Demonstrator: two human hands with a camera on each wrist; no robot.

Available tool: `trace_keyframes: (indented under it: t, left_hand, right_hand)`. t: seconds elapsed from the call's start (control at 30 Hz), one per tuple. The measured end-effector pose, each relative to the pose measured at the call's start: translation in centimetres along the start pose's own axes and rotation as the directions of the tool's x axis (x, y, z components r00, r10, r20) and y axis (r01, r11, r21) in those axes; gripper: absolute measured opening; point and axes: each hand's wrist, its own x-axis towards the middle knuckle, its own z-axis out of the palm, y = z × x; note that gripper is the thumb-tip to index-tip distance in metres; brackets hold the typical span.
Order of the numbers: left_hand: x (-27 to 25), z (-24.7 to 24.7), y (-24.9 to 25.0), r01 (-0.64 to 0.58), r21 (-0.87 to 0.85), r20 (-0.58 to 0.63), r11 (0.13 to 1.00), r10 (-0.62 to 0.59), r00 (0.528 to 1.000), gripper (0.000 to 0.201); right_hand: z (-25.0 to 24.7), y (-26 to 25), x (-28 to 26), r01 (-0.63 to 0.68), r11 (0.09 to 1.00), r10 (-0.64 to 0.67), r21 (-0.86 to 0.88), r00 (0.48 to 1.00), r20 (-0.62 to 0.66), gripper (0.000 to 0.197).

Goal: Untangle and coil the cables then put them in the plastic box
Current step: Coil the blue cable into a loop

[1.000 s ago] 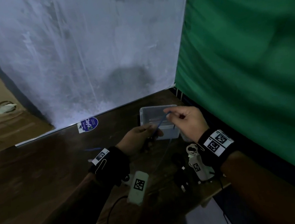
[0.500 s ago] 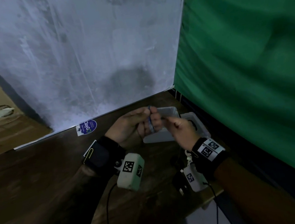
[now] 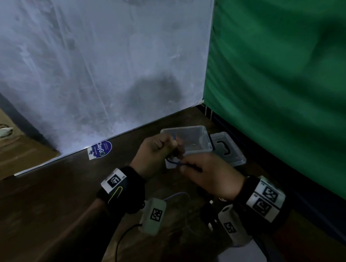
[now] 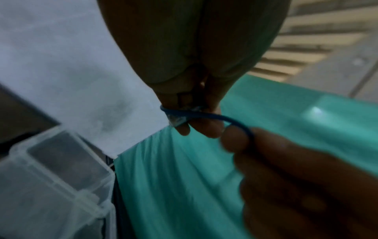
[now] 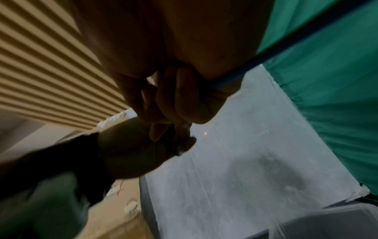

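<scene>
A thin blue cable loops around the curled fingers of my left hand, which holds the coil and a clear plug end. My right hand pinches the same cable just beside the left and the strand runs out past its palm. Both hands hover in front of the clear plastic box, which stands open on the dark wooden table.
The box's lid with a black handle lies to the right of it. More cables and small dark plugs lie on the table near my right wrist. A green curtain hangs at the right, a white sheet behind.
My right hand has dropped from level with the left to below it, drawing the blue cable around the left fingers. The left hand has stayed near the box's front.
</scene>
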Motion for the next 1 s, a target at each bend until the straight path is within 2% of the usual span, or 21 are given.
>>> trace_keyframes:
  t: [0.1,0.23,0.37,0.47,0.5,0.57,0.67,0.77,0.9,0.93,1.0]
  left_hand:
    - [-0.7,0.7,0.9,0.084,0.020,0.122,0.996,-0.085,0.989,0.032]
    - [-1.5,2.0,2.3,0.253,-0.135,0.172,0.958,-0.229,0.958,0.030]
    - [-1.5,1.4,3.2,0.331,-0.318,0.245,0.889,-0.260,0.934,0.027]
    - [-1.6,0.9,4.2,0.348,-0.523,0.311,0.778,-0.206,0.928,0.024]
    - [-1.6,0.7,4.4,0.329,-0.607,0.312,0.723,-0.165,0.936,0.024]
    - [-1.1,0.3,4.6,0.268,-0.728,0.239,0.631,-0.133,0.962,0.024]
    - [0.0,-0.3,3.9,0.196,-0.822,0.112,0.534,-0.185,0.976,0.024]
    - [0.1,-0.7,2.4,0.157,-0.814,0.014,0.559,-0.251,0.968,0.021]
    - [-0.1,-1.5,1.3,0.105,-0.804,-0.074,0.586,-0.273,0.959,0.020]
    - [-0.2,-1.9,1.2,0.087,-0.780,-0.107,0.619,-0.268,0.957,0.021]
    - [-0.4,-2.5,1.1,0.062,-0.581,-0.201,0.811,-0.217,0.955,0.024]
  right_hand:
    - [-2.1,-0.2,0.0,0.013,0.999,-0.014,-0.050,1.000,-0.027,0.012]
    - [-3.7,0.1,0.7,0.045,0.999,-0.045,-0.007,0.982,-0.183,0.012]
    - [-3.7,1.0,1.5,0.067,0.992,-0.038,0.104,0.964,-0.263,0.014]
    - [-2.8,2.1,2.2,0.008,0.974,0.066,0.225,0.946,-0.318,0.016]
    - [-2.3,2.5,2.4,-0.024,0.970,0.105,0.242,0.939,-0.329,0.017]
    - [-0.8,2.8,2.5,-0.082,0.967,0.153,0.243,0.944,-0.291,0.018]
    - [1.8,2.0,2.4,-0.134,0.974,0.157,0.181,0.980,-0.123,0.021]
    - [3.2,0.8,2.5,-0.156,0.985,0.160,0.070,0.986,-0.043,0.030]
    - [3.2,-0.3,2.0,-0.089,0.996,0.090,-0.010,0.996,0.030,0.025]
    - [2.9,-0.7,1.8,-0.089,0.996,0.090,-0.023,0.994,0.058,0.023]
    - [2.0,-1.7,1.3,-0.085,0.996,0.087,-0.029,0.993,0.085,0.021]
